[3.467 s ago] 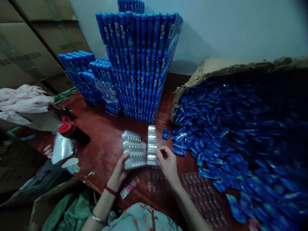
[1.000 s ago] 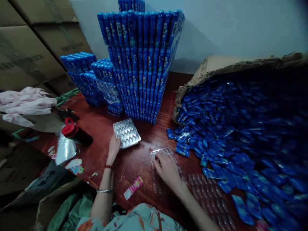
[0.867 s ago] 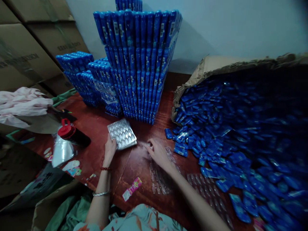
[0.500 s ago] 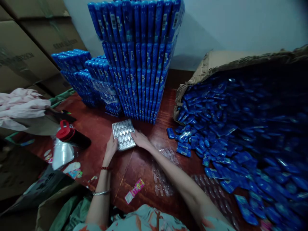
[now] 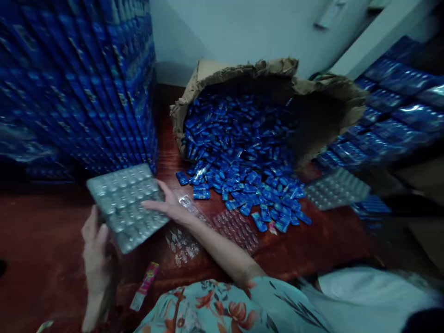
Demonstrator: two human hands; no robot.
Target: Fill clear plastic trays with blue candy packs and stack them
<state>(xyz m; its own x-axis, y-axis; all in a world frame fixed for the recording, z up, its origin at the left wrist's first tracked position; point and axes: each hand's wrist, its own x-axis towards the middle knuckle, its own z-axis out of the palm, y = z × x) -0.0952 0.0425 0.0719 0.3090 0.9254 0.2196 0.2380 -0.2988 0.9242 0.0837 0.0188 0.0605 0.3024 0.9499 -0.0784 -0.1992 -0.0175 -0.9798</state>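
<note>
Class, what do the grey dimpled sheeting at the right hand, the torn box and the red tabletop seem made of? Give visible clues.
Dimpled sheeting: probably thin moulded plastic, dull sheen; its bumpy surface catches light.
Torn box: likely cardboard, matt; brown and ragged-edged.
Tabletop: perhaps varnished wood; reddish, faintly glossy.

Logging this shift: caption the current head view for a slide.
Right hand grips dimpled trays, left hand at their edge, near blue packets spilling from a cardboard box.

The left hand [image 5: 99, 254] stands upright at lower left, fingers [image 5: 90, 224] bent; the right hand [image 5: 166, 202], left of centre, extends its thumb [image 5: 152, 204] leftward, forearm [image 5: 220, 252] slanting toward lower right.
</note>
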